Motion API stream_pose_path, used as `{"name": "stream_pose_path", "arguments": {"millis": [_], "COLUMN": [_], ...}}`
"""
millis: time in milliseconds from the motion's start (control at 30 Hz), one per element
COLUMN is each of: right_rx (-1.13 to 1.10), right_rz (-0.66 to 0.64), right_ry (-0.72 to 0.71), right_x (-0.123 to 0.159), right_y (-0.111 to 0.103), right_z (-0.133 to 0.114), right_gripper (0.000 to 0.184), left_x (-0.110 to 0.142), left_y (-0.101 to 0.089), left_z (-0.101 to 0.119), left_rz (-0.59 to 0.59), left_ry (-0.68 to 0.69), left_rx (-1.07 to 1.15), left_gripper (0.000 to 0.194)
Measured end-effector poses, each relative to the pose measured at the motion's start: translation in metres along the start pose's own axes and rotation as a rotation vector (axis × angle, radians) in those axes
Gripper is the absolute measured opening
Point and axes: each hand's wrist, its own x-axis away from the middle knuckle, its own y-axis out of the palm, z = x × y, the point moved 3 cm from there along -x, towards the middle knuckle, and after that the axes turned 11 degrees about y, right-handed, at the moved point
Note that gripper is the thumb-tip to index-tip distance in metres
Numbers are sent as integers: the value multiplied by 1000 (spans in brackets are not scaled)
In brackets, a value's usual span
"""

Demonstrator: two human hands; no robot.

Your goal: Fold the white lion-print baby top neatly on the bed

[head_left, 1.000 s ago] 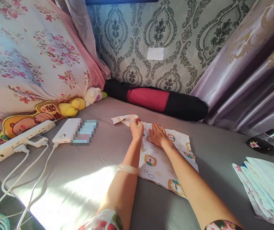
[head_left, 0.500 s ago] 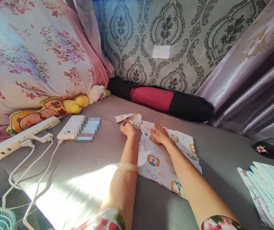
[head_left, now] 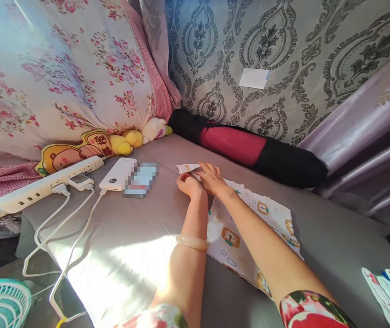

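A white cloth [head_left: 245, 243] printed with orange lion faces and small clouds lies spread on the grey bed sheet. At its far left corner a narrow piece of it sticks up past my hands. My left hand [head_left: 192, 186], with a pale bangle at the wrist, is curled closed around this narrow piece. Right beside it, my right hand [head_left: 212, 179] is bent over the same piece, thumb and fingers close together on it. The fingertips of both hands are partly hidden. My right forearm passes over the middle of the cloth.
To the left are a white power strip [head_left: 49, 182] with cables, a white power bank [head_left: 119, 175] and a blurred rectangle [head_left: 142, 180]. A black and red bolster [head_left: 235, 143] lies along the wall. Folded cloths [head_left: 389, 296] sit at right, a turquoise basket [head_left: 2, 303] at lower left.
My right hand has lifted from lying flat on the cloth and moved left to my left hand, onto the narrow piece. The view has turned a little to the left.
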Motion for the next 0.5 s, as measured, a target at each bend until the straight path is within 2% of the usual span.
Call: {"name": "stream_pose_path", "arguments": {"millis": [133, 233, 367, 500], "right_rx": [20, -119, -543, -979], "right_rz": [-73, -56, 91, 121], "right_ry": [-98, -59, 33, 122], "right_x": [-18, -30, -40, -36], "right_y": [8, 10, -3, -23], "right_z": [-20, -20, -1, 22], "right_gripper": [35, 41, 42, 34], "left_x": [-6, -7, -3, 6], "left_y": [-3, -5, -5, 2], "left_z": [5, 8, 16, 25], "left_rz": [52, 73, 50, -76], "left_ry": [-24, -29, 28, 50], "left_rx": [21, -22, -78, -101], "left_gripper": [27, 29, 36, 53]}}
